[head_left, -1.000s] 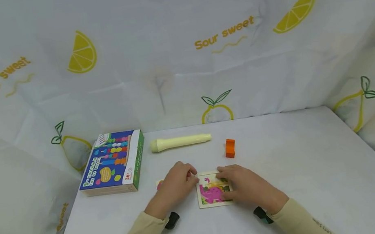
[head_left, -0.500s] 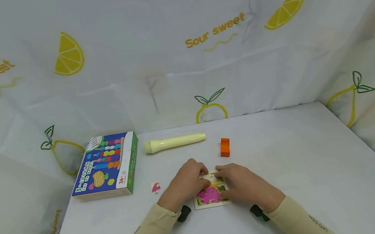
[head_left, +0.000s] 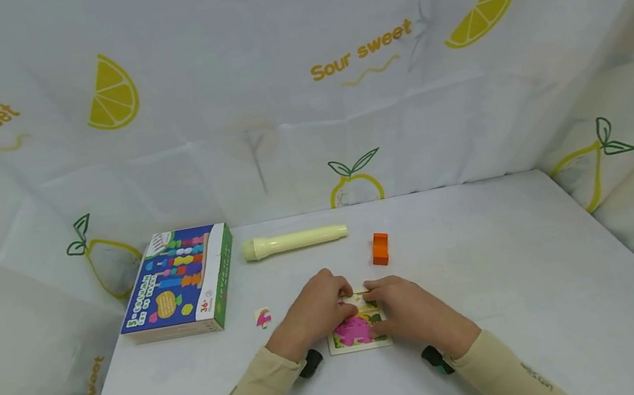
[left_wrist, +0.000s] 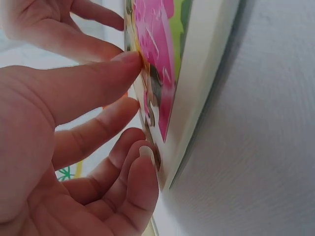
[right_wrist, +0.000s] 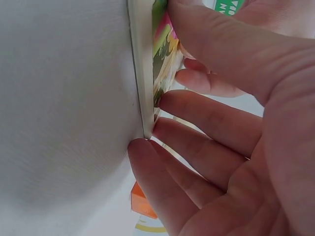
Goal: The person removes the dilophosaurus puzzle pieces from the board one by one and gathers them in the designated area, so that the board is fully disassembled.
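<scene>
A small square jigsaw puzzle board (head_left: pixel 359 346) with a pale rim and a pink dinosaur picture lies flat on the white table. My left hand (head_left: pixel 317 309) is over its upper left part, thumb and index finger pinching a puzzle piece (left_wrist: pixel 146 101) with pink on it, mostly hidden under the fingers. In the left wrist view the other fingers curl at the board's edge. My right hand (head_left: pixel 414 310) holds the board's right side, thumb on the near part and fingertips at the far corner. Left of my left hand lies a loose puzzle piece (head_left: pixel 263 317) with a pink print.
At the back left sits a blue and green toy box (head_left: pixel 174 284). A pale yellow microphone-shaped stick (head_left: pixel 296 241) lies behind the hands, and an orange block (head_left: pixel 380 248) stands to its right. White printed cloth (head_left: pixel 274 93) hangs behind the table.
My left hand has moved right, from beside the board onto its upper left part, uncovering the loose piece. The head view has shifted slightly. My right hand keeps its place on the board.
</scene>
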Demonstrator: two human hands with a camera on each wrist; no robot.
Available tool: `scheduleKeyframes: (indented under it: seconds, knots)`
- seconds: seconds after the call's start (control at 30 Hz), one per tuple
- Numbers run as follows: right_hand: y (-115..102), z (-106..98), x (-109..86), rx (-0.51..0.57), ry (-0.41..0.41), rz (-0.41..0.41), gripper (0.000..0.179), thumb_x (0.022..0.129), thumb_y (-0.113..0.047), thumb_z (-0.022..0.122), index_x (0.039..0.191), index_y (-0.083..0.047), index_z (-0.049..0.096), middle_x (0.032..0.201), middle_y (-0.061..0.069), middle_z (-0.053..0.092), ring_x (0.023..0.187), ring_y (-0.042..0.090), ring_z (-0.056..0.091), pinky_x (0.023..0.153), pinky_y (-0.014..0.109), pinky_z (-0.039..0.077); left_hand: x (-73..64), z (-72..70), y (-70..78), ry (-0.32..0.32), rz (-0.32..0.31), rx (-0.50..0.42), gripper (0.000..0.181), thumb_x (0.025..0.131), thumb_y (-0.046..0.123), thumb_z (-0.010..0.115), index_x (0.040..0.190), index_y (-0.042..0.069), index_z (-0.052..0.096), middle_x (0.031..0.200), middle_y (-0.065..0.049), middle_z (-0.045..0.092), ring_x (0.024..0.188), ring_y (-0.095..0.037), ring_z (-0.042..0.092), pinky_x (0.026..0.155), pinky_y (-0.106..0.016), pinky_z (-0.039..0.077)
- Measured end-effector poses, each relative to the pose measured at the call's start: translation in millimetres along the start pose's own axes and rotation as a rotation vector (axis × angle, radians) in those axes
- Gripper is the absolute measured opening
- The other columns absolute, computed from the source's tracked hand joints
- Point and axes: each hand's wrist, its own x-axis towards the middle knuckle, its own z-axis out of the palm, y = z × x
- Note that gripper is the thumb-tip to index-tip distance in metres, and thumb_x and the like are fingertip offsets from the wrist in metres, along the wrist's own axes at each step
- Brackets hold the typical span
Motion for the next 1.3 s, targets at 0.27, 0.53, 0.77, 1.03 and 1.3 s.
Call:
scheduleKeyframes:
  seconds: [0.27,0.53,0.77,1.03,1.3]
  knots:
    - [-2.2,-1.1,0.3,-0.018,-0.011,0.000,0.057,0.082,-0.027,0.096,0.131,-0.005,0.077,0.151,0.011,0.067,0.142,0.032,0.060,0.116,0.049,0.051,-0.1,1.4,0.2,0.013,-0.048,-0.081,0.025,0.096,0.029,0.085,0.112,0.014,0.073,0.103,0.000,0.059,0.088,-0.013,0.056,0.081,-0.026,0.051]
    - [-2.7,-1.8,-0.4,0.008,-0.008,0.021,0.066,0.081,-0.026,0.097,0.139,-0.005,0.072,0.144,0.009,0.071,0.139,0.030,0.063,0.116,0.049,0.052,-1.5,-0.8,0.8,0.012,-0.044,-0.139,0.027,0.095,0.025,0.085,0.115,0.011,0.074,0.103,-0.001,0.063,0.090,-0.013,0.056,0.082,-0.027,0.052]
    - [-2.1,-1.2,0.7,0.018,-0.008,0.050,0.073,0.081,-0.027,0.097,0.145,-0.008,0.067,0.144,0.007,0.071,0.138,0.029,0.064,0.116,0.050,0.052,-1.3,-1.3,0.6,0.018,-0.032,-0.126,0.021,0.099,0.022,0.081,0.117,0.011,0.078,0.102,0.000,0.063,0.089,-0.013,0.056,0.083,-0.027,0.053]
    - [-1.6,0.0,2.1,0.026,-0.021,0.075,0.076,0.081,-0.031,0.097,0.147,-0.010,0.066,0.145,0.006,0.070,0.140,0.029,0.062,0.117,0.051,0.051,0.9,-3.6,-6.2,0.006,-0.039,-0.215,0.008,0.105,0.021,0.073,0.109,0.015,0.076,0.098,0.004,0.067,0.086,-0.013,0.061,0.080,-0.027,0.055]
    - [0.3,1.0,3.1,0.012,-0.015,0.067,0.075,0.082,-0.032,0.097,0.147,-0.008,0.067,0.145,0.007,0.070,0.139,0.030,0.062,0.117,0.051,0.051,1.8,-11.7,-15.8,-0.030,-0.029,-0.306,0.008,0.107,0.024,0.070,0.110,0.018,0.075,0.094,0.006,0.071,0.083,-0.011,0.064,0.079,-0.028,0.056]
